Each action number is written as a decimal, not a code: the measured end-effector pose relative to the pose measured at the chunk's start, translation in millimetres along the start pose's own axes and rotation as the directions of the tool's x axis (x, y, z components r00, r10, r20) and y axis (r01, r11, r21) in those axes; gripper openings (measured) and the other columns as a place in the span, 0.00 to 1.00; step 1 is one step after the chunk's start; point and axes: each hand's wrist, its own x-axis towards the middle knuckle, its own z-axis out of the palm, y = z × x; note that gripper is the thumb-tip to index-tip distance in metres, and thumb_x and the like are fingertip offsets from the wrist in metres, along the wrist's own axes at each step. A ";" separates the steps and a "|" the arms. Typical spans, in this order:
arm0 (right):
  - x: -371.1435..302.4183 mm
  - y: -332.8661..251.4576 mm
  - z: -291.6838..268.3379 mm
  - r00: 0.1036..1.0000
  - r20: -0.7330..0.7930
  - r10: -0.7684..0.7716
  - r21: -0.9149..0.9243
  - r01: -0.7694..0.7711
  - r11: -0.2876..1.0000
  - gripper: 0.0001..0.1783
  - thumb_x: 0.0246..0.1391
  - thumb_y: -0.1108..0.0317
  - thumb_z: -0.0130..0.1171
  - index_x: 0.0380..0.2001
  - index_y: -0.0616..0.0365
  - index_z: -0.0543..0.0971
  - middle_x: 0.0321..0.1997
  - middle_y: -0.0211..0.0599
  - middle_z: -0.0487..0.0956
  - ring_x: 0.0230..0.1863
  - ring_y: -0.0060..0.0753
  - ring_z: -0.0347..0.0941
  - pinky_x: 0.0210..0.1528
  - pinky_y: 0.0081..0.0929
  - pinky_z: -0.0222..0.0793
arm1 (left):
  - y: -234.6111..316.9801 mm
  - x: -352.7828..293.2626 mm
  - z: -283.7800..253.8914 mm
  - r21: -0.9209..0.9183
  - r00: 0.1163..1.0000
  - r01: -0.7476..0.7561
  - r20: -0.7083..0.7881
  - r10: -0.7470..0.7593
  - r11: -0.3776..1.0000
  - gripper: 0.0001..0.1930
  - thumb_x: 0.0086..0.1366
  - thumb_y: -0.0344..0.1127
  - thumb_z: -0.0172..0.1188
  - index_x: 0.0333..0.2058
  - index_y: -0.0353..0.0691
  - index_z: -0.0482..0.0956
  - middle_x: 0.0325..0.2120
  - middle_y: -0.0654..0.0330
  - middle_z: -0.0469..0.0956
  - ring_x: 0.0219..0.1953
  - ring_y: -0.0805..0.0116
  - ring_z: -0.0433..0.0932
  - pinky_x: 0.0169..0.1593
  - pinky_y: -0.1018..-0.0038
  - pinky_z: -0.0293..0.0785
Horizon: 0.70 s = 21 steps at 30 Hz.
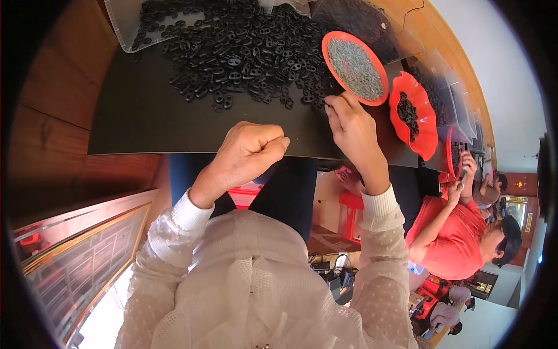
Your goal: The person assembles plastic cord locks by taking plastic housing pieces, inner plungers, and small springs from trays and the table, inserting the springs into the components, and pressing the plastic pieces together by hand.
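My left hand [247,152] is closed in a fist above the front edge of the dark table, thumb on top; whatever it holds is hidden. My right hand [354,125] reaches to the right edge of a heap of small black two-hole pieces [250,52]. Its thumb and fingers are pinched together beside the nearest pieces, and I cannot make out what is between them. Just beyond this hand lies a round red dish [384,87] full of small silvery metal parts [356,68]. A wavy-rimmed red bowl [427,125] with some black pieces stands to its right.
A clear plastic bin [120,29] lies tipped at the far left, black pieces spilling from it. Other clear containers [453,87] line the right side. At the right a co-worker in a red shirt [450,232] sits near another red bowl [451,160].
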 end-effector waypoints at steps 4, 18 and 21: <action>-9.9 2.8 0.2 0.996 -0.073 -0.057 0.015 0.058 0.998 0.07 0.52 0.70 0.58 0.36 0.57 0.76 0.33 0.39 0.73 0.27 0.47 0.75 0.27 0.39 0.72 | 1.1 0.6 0.9 0.022 1.000 0.004 0.010 -0.005 1.000 0.16 0.59 0.30 0.55 0.17 0.34 0.61 0.11 0.54 0.56 0.12 0.67 0.55 0.19 0.68 0.54; 11.2 -15.5 9.0 0.991 0.089 -0.103 -0.225 0.121 0.967 0.03 0.48 0.74 0.55 0.25 0.62 0.73 0.29 0.42 0.73 0.27 0.45 0.76 0.25 0.39 0.71 | -3.0 2.3 2.4 -0.043 0.999 -0.006 0.046 0.008 0.999 0.17 0.64 0.30 0.51 0.16 0.35 0.62 0.09 0.66 0.61 0.12 0.81 0.59 0.17 0.77 0.56; 5.3 -27.4 6.1 0.983 -0.175 -0.059 0.401 0.126 0.908 0.03 0.50 0.76 0.56 0.31 0.61 0.76 0.27 0.41 0.74 0.28 0.44 0.73 0.29 0.34 0.67 | 1.0 -1.3 -1.3 -0.133 0.986 0.163 0.046 -0.158 0.978 0.19 0.69 0.37 0.49 0.18 0.38 0.66 0.12 0.70 0.63 0.16 0.82 0.59 0.20 0.80 0.56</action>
